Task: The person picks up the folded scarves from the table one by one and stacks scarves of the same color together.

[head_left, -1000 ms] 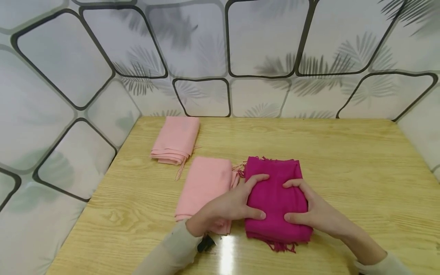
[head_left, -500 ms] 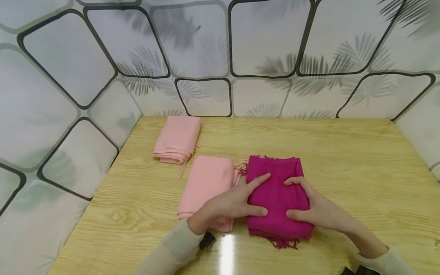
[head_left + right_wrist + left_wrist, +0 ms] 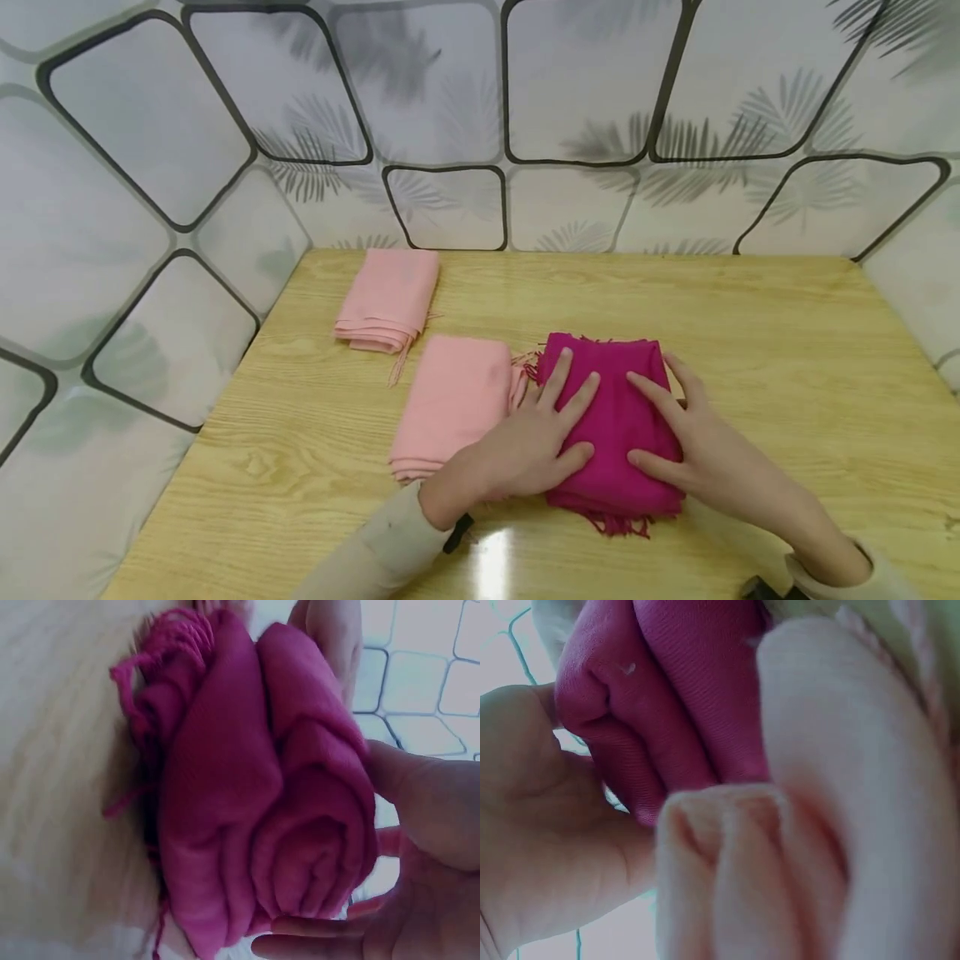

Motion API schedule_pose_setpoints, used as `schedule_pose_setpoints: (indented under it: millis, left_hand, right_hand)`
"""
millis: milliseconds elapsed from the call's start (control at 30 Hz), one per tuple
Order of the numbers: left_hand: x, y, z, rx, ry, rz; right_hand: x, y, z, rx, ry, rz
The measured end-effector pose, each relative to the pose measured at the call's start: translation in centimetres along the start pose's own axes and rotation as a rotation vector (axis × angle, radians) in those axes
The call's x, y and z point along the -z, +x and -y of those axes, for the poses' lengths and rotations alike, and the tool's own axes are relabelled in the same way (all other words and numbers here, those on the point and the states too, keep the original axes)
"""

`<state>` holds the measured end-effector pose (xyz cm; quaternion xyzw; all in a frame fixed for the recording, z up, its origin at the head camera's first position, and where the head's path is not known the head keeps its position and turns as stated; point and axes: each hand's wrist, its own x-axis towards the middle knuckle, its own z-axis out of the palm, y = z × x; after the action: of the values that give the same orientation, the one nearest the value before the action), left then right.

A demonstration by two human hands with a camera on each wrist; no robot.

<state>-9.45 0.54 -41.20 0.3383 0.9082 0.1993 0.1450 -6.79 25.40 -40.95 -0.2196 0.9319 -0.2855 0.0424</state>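
A folded magenta scarf with fringed ends lies on the wooden table in the head view. The left hand rests on its left part, fingers spread and fairly straight over the top. On the right side, the right hand touches the scarf with thumb and forefinger on top. In the right wrist view, the magenta scarf shows its rolled layers and fringe, with extended fingers beside it. The left wrist view has magenta folds behind a folded pink scarf, which partly hides the left hand.
In the head view, one folded pink scarf lies just left of the magenta one, partly under the left forearm. Another pink scarf with loose tassels lies farther back left. Patterned fabric walls border the table.
Both hands have loosened from gripping the magenta scarf's sides. Their fingers now spread wider, the left ones flat across its top. The scarf and the pink ones stay about where they were.
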Motion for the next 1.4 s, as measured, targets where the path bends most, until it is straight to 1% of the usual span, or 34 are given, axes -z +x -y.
schedule_pose_setpoints:
  millis: [67,133,200,267,367,567,700,800,967,1133,1300,1400]
  left_hand:
    - [-0.1,-0.1,0.0,-0.004,0.001,0.027]
    - [-0.2,-0.1,0.1,-0.005,-0.008,0.049]
    - [-0.4,-0.1,0.2,-0.004,-0.006,0.055]
    - [-0.6,0.0,0.3,-0.006,-0.005,0.059]
    - [-0.8,0.2,0.4,-0.010,0.006,0.069]
    - [-0.8,0.1,0.6,-0.021,0.058,0.100]
    - [-0.9,0.1,0.6,-0.009,0.084,0.129]
    - [-1.0,0.1,0.5,0.004,0.087,0.138]
    - [-1.2,0.3,0.3,0.015,0.078,0.132]
    - [-1.3,0.4,0.4,0.030,0.081,0.113]
    - [-1.5,0.5,0.2,0.024,0.111,0.082]
    - [-1.1,0.2,0.4,0.008,0.143,0.071]
  right_hand:
    - [-0.5,0.1,0.2,0.016,0.002,0.010]
    - [-0.9,0.1,0.3,0.013,0.014,0.048]
    - [-1.3,0.0,0.3,0.000,0.023,0.082]
    - [-1.7,0.0,0.2,-0.011,0.019,0.099]
    - [-2.1,-0.1,-0.1,-0.025,0.009,0.103]
    - [-2.9,-0.1,-0.3,-0.049,-0.064,0.115]
    - [-3.1,-0.4,-0.2,-0.067,-0.080,0.107]
    - [-3.1,-0.6,-0.3,-0.066,-0.099,0.102]
    - [-3.1,-0.6,-0.6,-0.079,-0.089,0.116]
    - [-3.3,-0.5,-1.0,-0.082,-0.039,0.119]
    - [-3.5,-0.7,-1.3,-0.084,-0.010,0.103]
    - [-3.2,-0.5,-1.1,-0.077,-0.015,0.099]
